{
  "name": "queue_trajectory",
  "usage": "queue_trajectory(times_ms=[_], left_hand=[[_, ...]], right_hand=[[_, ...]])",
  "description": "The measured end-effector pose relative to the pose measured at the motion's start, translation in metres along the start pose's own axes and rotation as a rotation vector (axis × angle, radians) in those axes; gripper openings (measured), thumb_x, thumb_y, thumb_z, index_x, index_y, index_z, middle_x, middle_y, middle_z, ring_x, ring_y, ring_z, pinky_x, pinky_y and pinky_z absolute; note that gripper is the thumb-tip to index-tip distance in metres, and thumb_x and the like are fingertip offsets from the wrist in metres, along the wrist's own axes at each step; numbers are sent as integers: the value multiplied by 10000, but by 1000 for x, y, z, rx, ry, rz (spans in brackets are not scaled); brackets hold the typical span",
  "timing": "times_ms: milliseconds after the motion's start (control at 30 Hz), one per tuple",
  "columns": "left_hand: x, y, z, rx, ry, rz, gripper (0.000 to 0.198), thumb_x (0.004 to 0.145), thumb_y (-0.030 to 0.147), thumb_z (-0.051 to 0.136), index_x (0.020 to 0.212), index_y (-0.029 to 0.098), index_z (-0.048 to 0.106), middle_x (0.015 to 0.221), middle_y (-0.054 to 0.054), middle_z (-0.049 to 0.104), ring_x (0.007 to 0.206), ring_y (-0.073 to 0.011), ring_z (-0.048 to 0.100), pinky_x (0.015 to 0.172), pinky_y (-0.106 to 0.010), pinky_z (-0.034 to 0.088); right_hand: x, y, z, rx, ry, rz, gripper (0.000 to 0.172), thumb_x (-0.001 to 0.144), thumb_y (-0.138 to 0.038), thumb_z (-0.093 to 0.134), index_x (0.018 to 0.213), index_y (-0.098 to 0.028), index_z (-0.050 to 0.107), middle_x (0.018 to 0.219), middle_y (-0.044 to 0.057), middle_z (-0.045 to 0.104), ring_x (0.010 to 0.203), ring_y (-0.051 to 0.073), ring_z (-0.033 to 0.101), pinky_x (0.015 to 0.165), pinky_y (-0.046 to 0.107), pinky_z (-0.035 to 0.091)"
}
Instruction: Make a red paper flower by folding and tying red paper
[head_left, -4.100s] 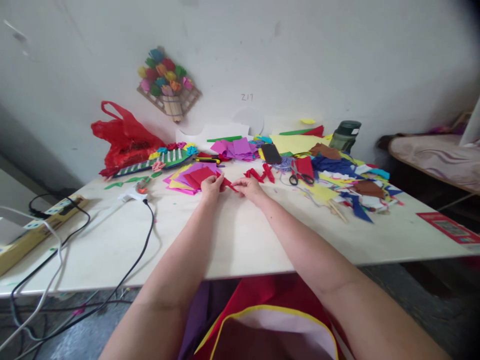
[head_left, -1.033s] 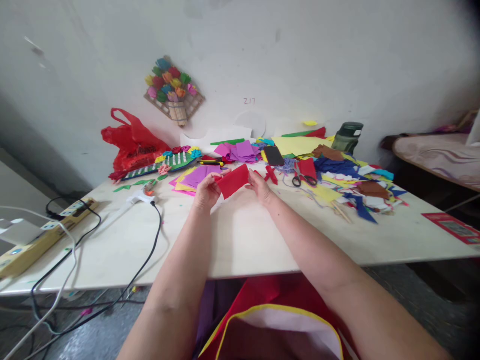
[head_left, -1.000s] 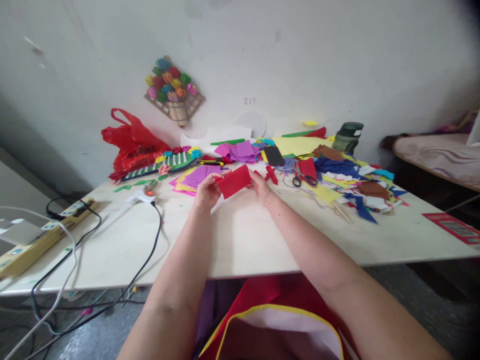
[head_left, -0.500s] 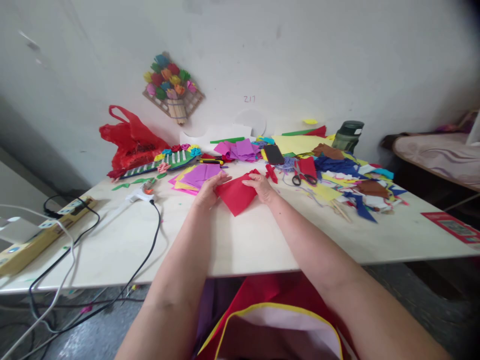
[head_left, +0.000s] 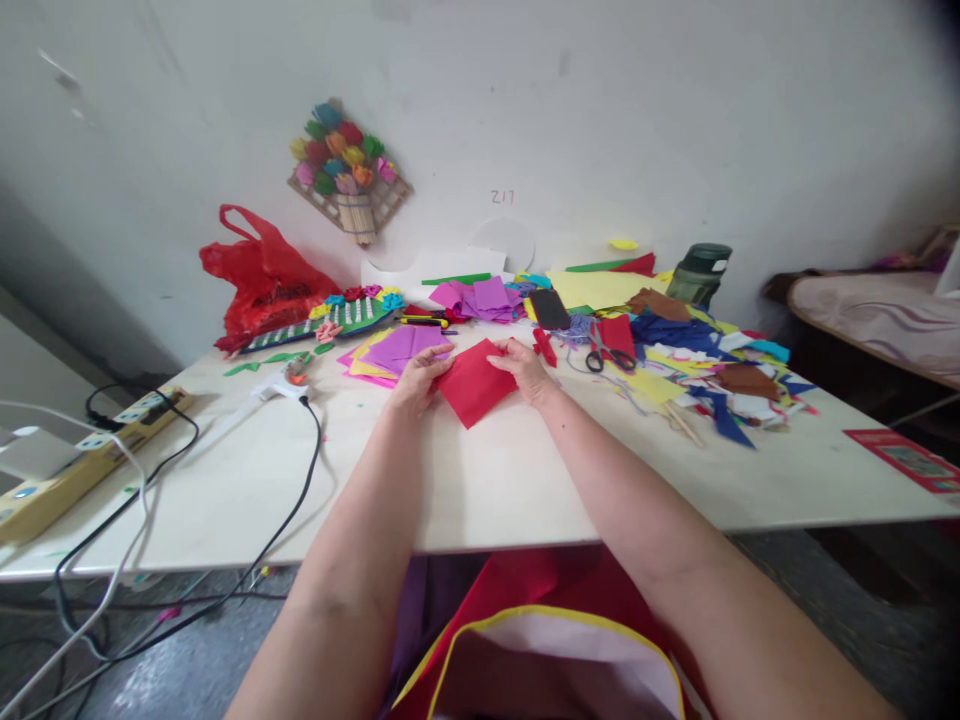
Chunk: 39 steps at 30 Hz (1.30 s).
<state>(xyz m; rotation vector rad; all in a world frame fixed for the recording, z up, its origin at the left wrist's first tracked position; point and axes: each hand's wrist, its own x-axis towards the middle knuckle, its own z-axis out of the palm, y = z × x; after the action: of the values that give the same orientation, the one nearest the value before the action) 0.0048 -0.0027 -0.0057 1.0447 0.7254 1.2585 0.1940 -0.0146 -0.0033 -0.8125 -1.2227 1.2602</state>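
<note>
both hands pin a red paper square [head_left: 472, 385] flat on the table [head_left: 510, 480] — left hand [head_left: 415, 378] on its left corner, right hand [head_left: 529, 368] on its right. scissors [head_left: 606, 352] lie just right, purple sheets [head_left: 401, 348] far-left.

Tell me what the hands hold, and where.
A red paper sheet: left hand pinches its left corner, right hand its upper right edge.

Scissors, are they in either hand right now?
No, the scissors lie on the table; the left hand and right hand hold the red paper.
</note>
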Motion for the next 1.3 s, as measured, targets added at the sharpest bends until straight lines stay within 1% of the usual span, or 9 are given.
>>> queue_trajectory(times_ms=[100,267,433,600,700,900,1067,1200,1300], left_hand=[[1,-1,0,7,62,-16,380,622,90,660,995,122,593,626,-28,652,572,-132,619,577,-242,492],[3,-5,-1,46,119,-57,285,617,45,611,896,101,603,595,-38,644,522,-127,604,531,-229,483],[4,-6,1,223,76,-40,192,652,50,526,808,85,631,478,-30,595,361,-86,498,319,-153,281],[2,2,3,83,-177,-204,375,830,362,399,988,91,604,744,-130,685,446,-152,591,335,-201,362],[1,5,2,34,-295,-284,564,835,537,308,1001,76,588,761,-158,683,498,-186,626,354,-215,401],[-7,5,4,138,-343,-179,309,731,229,606,999,82,565,781,-128,690,590,-200,659,445,-204,477],[-10,7,6,205,-352,-245,258,747,105,560,998,46,564,781,-150,692,600,-172,662,536,-206,519],[-8,7,3,219,-335,-322,175,777,92,502,905,14,590,696,-171,683,561,-167,653,484,-190,495],[-6,5,2,212,-340,-386,198,797,136,489,877,-1,607,694,-192,678,535,-177,644,459,-210,489]], right_hand=[[0,-2,-1,13,12,-2,466,570,-219,659,1033,-230,604,622,-45,623,622,134,587,633,266,458],[1,-4,-3,121,-138,96,304,593,-156,530,870,-149,656,635,10,645,574,121,575,537,227,454],[1,-6,-3,175,-237,116,325,614,-103,486,914,-156,597,752,40,684,578,146,613,465,240,471],[2,-5,0,61,3,152,61,748,-194,549,773,-152,512,643,60,677,417,116,573,347,185,393],[2,-5,1,-21,146,179,151,778,-264,547,696,-161,474,483,34,623,316,91,493,286,159,289],[3,-6,1,-199,254,97,263,705,-307,575,511,-171,460,311,-42,440,260,48,297,312,192,204],[9,-5,-2,-310,398,-3,228,580,-351,630,493,-167,527,427,-45,447,442,88,414,449,227,308],[11,-2,-4,-253,393,-81,152,559,-310,598,563,-159,576,558,-28,510,569,109,464,538,239,344],[9,-1,-3,-213,366,-80,159,572,-305,569,507,-169,519,499,-43,434,529,97,405,517,238,309]])
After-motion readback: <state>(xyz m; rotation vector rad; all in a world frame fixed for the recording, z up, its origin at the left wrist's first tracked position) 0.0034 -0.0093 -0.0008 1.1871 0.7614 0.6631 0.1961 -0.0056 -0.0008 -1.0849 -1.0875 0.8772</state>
